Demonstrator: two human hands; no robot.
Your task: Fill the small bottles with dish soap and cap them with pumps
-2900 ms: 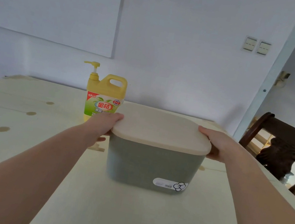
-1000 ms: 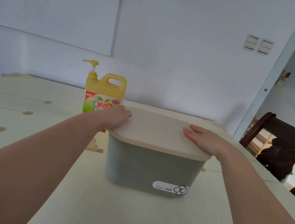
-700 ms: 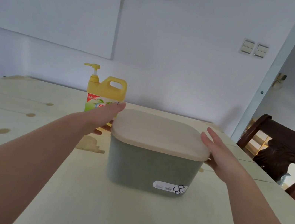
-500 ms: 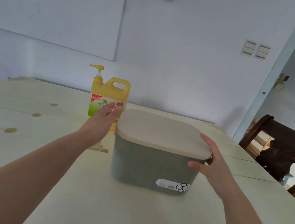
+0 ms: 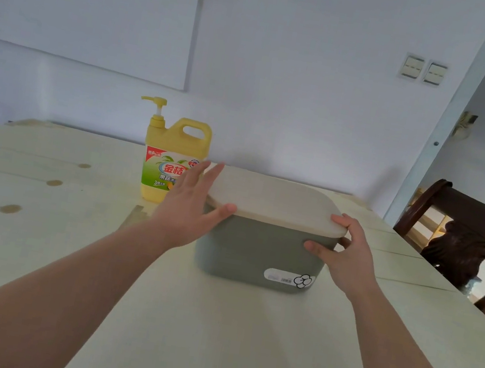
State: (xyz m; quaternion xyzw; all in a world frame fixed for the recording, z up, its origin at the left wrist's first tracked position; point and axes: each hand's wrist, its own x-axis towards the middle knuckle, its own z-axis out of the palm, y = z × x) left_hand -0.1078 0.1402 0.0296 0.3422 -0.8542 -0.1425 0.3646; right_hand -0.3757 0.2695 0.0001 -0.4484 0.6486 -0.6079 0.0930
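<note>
Standing near the middle of the pale wooden worktop (image 5: 34, 229) is a grey-green storage box (image 5: 255, 250), closed with a beige lid (image 5: 274, 198) that sits flat on its rim. A white sticker (image 5: 289, 278) is fixed low on the box wall that faces the near edge.

The dish soap jug (image 5: 170, 165), yellow with a green and red label, stands upright toward the far edge of the worktop, just beyond the box's left side. Its yellow pump (image 5: 158, 105) is fitted on the neck, spout pointing to the left edge. Whether jug and box touch cannot be told; the hand covers the gap.

The left hand (image 5: 189, 207) lies against the left side of the box. Its fingers (image 5: 210, 175) are straight and spread along the lid's left rim, and its thumb presses the lid's near-left corner.

The right hand (image 5: 348, 253) grips the lid at the near-right corner. The forefinger is curled over the rim, another finger is tucked under it, and the thumb is set against the box wall just below.

A dark wooden chair (image 5: 466, 240) stands off the right edge of the worktop. Two light switches (image 5: 424, 69) are mounted on the wall behind.
</note>
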